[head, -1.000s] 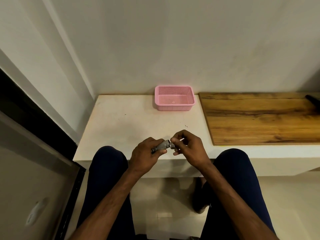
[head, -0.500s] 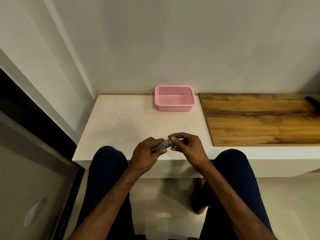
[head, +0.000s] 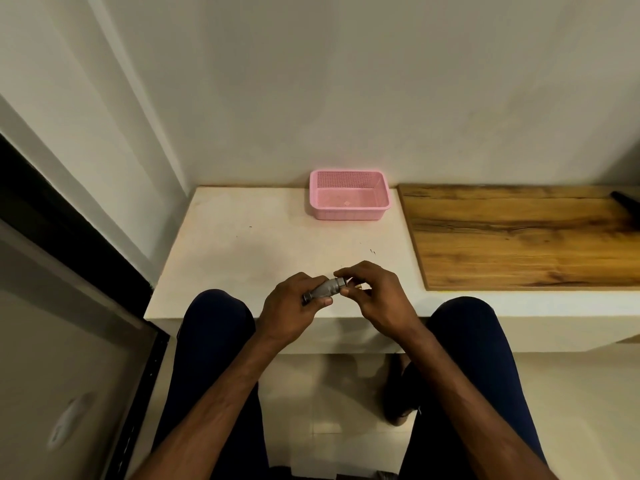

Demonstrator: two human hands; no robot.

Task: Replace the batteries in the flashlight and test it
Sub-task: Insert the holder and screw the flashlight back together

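A small grey metal flashlight [head: 325, 289] lies across my left hand [head: 292, 308], which grips its body just above the front edge of the white ledge [head: 242, 244]. My right hand [head: 372, 294] is at the flashlight's right end, its thumb and fingertips curled around that end. What the right fingers pinch there is mostly hidden; a pale sliver shows between them. No loose batteries are visible.
A pink perforated basket [head: 349, 199] stands at the back of the ledge against the wall. A wooden board [head: 519, 237] covers the ledge to the right, with a dark object [head: 627, 202] at its far right. My knees are below the ledge edge.
My right fingers have shifted around the flashlight's right end, twisting there. The left hand holds the body almost still.
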